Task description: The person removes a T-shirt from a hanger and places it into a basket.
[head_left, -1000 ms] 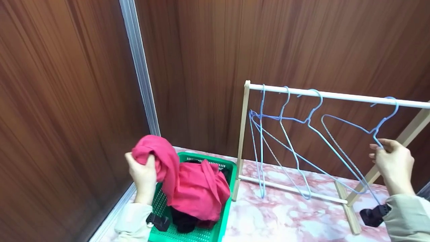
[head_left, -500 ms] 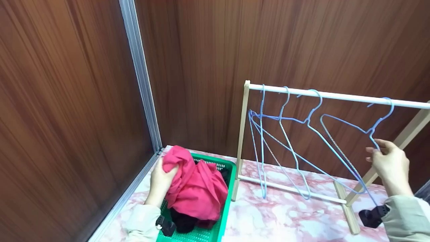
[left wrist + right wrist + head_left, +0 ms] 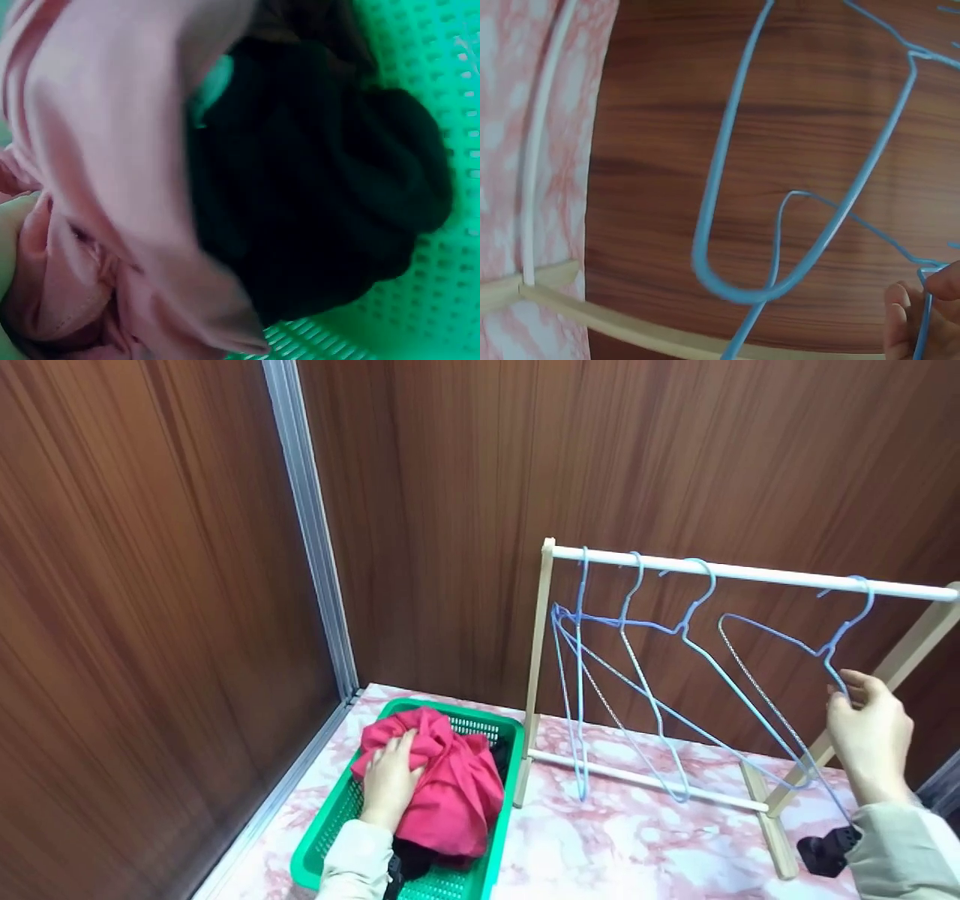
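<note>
In the head view my left hand (image 3: 391, 781) rests on a bunched red garment (image 3: 450, 802), its fingers spread over the top folds. The garment lies in a green plastic basket (image 3: 504, 810), over black clothing (image 3: 412, 856). In the left wrist view the garment (image 3: 112, 135) looks pinkish, with black cloth (image 3: 315, 172) beside it. At the far right my right hand (image 3: 871, 735) pinches the sloping arm of a blue wire hanger (image 3: 796, 641) just below its neck. That hanger's hook stays over the rack's white rail (image 3: 780, 575). In the right wrist view only fingertips (image 3: 897, 319) and thumb show.
Several other blue hangers (image 3: 705, 652) hang along the rail to the left. The rack's wooden post (image 3: 541, 637) stands close by the basket's right side. Brown wood-grain panels (image 3: 450, 510) enclose the back and left. The pink marbled surface (image 3: 585, 855) lies underneath.
My left hand has moved right and down with the gripped fold of red garment, laid it in the basket and loosened its fingers. My right hand has shifted slightly left with the hanger.
</note>
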`<action>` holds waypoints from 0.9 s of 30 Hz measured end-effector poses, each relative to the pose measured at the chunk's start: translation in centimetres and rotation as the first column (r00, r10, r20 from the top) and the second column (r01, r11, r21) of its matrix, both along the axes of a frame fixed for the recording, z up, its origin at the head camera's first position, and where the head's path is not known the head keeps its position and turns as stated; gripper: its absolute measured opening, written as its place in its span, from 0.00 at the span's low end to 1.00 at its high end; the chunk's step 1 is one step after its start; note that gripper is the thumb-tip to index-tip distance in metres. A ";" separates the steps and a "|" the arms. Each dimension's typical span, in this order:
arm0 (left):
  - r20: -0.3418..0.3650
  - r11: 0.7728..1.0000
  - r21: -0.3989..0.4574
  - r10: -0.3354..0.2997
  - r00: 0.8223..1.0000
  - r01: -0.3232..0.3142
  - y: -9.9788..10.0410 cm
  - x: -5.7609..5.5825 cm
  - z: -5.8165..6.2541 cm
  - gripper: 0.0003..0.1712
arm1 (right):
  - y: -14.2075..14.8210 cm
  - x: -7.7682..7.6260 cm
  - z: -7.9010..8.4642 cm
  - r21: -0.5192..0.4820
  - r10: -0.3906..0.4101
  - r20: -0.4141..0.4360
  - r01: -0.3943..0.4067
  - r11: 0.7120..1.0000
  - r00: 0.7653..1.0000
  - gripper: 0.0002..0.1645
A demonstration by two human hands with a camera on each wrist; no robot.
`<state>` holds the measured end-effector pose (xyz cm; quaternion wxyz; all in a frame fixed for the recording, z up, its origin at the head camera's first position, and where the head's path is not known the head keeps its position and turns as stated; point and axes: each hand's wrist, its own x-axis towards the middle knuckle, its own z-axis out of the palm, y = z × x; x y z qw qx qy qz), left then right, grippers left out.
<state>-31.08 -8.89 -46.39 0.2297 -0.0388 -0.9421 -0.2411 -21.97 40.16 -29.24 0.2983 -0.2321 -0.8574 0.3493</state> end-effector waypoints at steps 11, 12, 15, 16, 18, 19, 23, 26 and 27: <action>0.113 1.000 0.007 0.013 0.994 -0.013 0.2 0.1 0.1 0.30 | -0.9 0.0 -1.5 0.222 0.038 -0.373 0.049 0.974 0.927 0.23; 0.139 1.000 0.022 0.012 0.990 -0.015 0.2 0.1 0.3 0.31 | -1.0 0.0 -1.6 0.240 0.068 -0.410 0.036 0.970 0.909 0.23; 0.205 0.997 0.077 0.008 0.979 -0.025 0.3 0.1 0.9 0.32 | -1.3 -0.2 -2.0 0.288 0.154 -0.475 -0.012 0.958 0.866 0.23; 0.219 0.995 0.092 0.008 0.976 -0.028 0.3 0.1 1.1 0.32 | -1.4 -0.2 -2.1 0.299 0.173 -0.482 -0.025 0.954 0.859 0.24; 0.241 0.993 0.114 0.006 0.970 -0.035 0.3 0.1 1.4 0.34 | -1.6 -0.2 -2.4 0.312 0.205 -0.476 -0.054 0.949 0.855 0.24; 0.251 0.991 0.130 0.005 0.968 -0.039 0.3 0.2 1.6 0.34 | -1.6 -0.2 -2.6 0.314 0.213 -0.464 -0.065 0.947 0.860 0.23; 0.284 0.974 0.218 -0.008 0.959 -0.057 0.4 0.2 2.1 0.38 | -1.8 -0.1 -3.2 0.313 0.205 -0.376 -0.085 0.946 0.903 0.23; 0.296 0.958 0.276 -0.002 0.955 -0.083 0.5 0.1 2.4 0.43 | -1.8 0.0 -3.7 0.320 0.198 -0.316 -0.092 0.943 0.928 0.22; 0.296 0.953 0.287 0.005 0.955 -0.094 0.6 0.1 2.5 0.45 | -1.7 0.1 -3.9 0.322 0.200 -0.302 -0.098 0.942 0.932 0.22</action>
